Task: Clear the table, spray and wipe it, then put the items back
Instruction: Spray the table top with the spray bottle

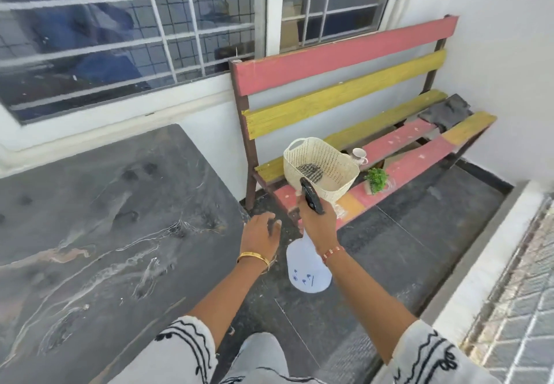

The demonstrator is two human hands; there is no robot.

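My right hand grips the black trigger head of a white spray bottle, which hangs upright over the dark floor between table and bench. My left hand hovers beside it at the table's right corner, fingers loosely curled, holding nothing. The dark marbled table fills the left, with wet streaks on its top. On the red and yellow bench stand a cream woven basket with a checked cloth inside, a white mug and a small green plant.
A dark grey cloth lies at the bench's far end. A barred window runs behind the table. White walls close in the corner at right, and a low white ledge with mesh borders the floor on the right.
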